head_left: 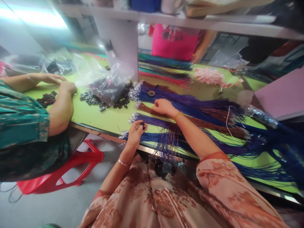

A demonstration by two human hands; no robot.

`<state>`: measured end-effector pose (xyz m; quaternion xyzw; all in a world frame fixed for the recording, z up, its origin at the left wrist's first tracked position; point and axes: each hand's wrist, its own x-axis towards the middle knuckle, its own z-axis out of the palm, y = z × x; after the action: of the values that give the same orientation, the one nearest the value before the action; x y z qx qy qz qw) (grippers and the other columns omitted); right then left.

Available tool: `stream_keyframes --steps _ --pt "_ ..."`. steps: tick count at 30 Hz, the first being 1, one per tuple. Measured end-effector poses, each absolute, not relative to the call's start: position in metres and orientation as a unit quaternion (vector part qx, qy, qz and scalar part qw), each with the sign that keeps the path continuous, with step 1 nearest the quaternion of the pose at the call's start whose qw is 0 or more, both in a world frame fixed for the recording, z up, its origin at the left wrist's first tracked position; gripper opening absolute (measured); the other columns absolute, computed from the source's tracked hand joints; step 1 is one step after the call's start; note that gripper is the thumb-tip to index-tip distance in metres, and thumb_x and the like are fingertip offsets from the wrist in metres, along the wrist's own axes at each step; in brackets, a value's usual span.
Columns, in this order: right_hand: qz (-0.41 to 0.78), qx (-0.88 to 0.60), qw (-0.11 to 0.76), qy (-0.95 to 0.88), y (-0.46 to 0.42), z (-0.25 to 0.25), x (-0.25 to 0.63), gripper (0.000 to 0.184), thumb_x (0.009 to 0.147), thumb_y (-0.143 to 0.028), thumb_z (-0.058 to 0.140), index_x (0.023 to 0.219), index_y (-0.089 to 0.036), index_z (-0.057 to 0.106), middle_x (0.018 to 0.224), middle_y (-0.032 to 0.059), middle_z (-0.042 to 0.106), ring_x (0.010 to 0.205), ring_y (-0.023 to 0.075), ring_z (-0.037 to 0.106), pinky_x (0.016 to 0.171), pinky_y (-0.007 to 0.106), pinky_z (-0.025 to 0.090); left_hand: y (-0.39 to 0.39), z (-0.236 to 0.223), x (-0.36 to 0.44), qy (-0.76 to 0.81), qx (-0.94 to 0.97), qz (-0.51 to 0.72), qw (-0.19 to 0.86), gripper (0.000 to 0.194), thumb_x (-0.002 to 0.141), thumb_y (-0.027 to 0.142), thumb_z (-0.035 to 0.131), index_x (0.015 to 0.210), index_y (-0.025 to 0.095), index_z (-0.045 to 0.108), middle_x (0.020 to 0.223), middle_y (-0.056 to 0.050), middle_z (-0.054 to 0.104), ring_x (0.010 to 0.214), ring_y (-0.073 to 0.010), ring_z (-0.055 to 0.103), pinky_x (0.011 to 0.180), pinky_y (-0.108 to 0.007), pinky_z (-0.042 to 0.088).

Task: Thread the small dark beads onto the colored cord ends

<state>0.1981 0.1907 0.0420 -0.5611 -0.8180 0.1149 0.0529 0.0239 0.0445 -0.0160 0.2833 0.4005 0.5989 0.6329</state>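
My left hand (136,132) is closed around a small black connector (142,125) just above the near edge of the green table (104,117). My right hand (163,107) reaches forward and rests with curled fingers on a bundle of brown wires (204,122), beside purple wires (190,99) and blue wires (152,137). What its fingers pinch, if anything, is hidden. Finished connectors with short wires (169,164) hang over the table edge onto my lap.
A pile of black connectors (104,101) and a clear plastic bag (106,84) lie left of centre. A co-worker in green sits at left with hands (61,83) on the table, on a red chair (71,171). Another person in pink (175,41) stands across. A white post (123,41) rises mid-table.
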Motion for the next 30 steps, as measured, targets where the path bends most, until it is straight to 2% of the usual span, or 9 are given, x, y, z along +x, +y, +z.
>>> stream_keyframes --steps 4,6,10,16,25,30 --pt "0.199 -0.526 0.161 -0.811 0.204 0.053 0.204 0.020 0.075 -0.027 0.050 0.065 -0.013 0.061 0.061 0.0002 0.057 0.058 0.0102 0.046 0.056 0.023 0.030 0.045 -0.017 0.024 0.402 0.287 0.596 0.633 0.026 0.078 0.023 0.068 0.100 0.017 0.057 0.093 -0.005 0.065 0.087 -0.0143 0.065 0.096 -0.041 0.048" --pt "0.244 -0.483 0.211 -0.814 0.201 0.058 0.197 0.019 0.074 -0.027 0.050 0.065 -0.013 0.059 0.060 -0.0018 0.054 0.058 0.0092 0.044 0.057 0.022 0.030 0.045 -0.018 0.024 0.404 0.289 0.595 0.631 0.027 0.077 0.024 0.069 0.100 0.017 0.057 0.093 -0.005 0.065 0.087 -0.0143 0.065 0.096 -0.041 0.048" --pt "0.315 -0.396 0.288 -0.813 0.180 0.070 0.166 0.015 0.074 -0.025 0.049 0.072 -0.014 0.059 0.067 -0.0012 0.057 0.062 0.0092 0.045 0.060 0.022 0.034 0.045 -0.019 0.024 0.405 0.286 0.598 0.630 0.028 0.076 0.025 0.070 0.099 0.017 0.057 0.092 -0.005 0.065 0.086 -0.0143 0.065 0.095 -0.041 0.049" --pt "0.360 -0.375 0.309 -0.796 0.149 0.078 0.146 0.013 0.072 -0.023 0.050 0.070 -0.013 0.057 0.065 -0.0014 0.056 0.060 0.0087 0.043 0.058 0.021 0.034 0.044 -0.019 0.024 0.402 0.283 0.597 0.634 0.029 0.076 0.024 0.069 0.101 0.017 0.056 0.092 -0.005 0.065 0.087 -0.0146 0.065 0.096 -0.041 0.048" --pt "0.403 -0.435 0.302 -0.747 0.102 0.030 0.178 0.013 0.070 -0.027 0.056 0.067 -0.014 0.059 0.056 -0.0049 0.051 0.051 0.0067 0.038 0.050 0.019 0.029 0.044 -0.020 0.024 0.385 0.290 0.605 0.634 0.029 0.078 0.027 0.068 0.102 0.019 0.055 0.097 -0.005 0.065 0.094 -0.0152 0.064 0.096 -0.039 0.048" --pt "0.370 -0.448 0.302 -0.756 0.089 0.023 0.179 0.012 0.069 -0.026 0.057 0.066 -0.015 0.058 0.054 -0.0059 0.048 0.050 0.0066 0.036 0.050 0.020 0.027 0.045 -0.020 0.023 0.394 0.286 0.598 0.637 0.026 0.079 0.026 0.067 0.102 0.020 0.056 0.098 -0.005 0.065 0.094 -0.0144 0.063 0.095 -0.037 0.049"
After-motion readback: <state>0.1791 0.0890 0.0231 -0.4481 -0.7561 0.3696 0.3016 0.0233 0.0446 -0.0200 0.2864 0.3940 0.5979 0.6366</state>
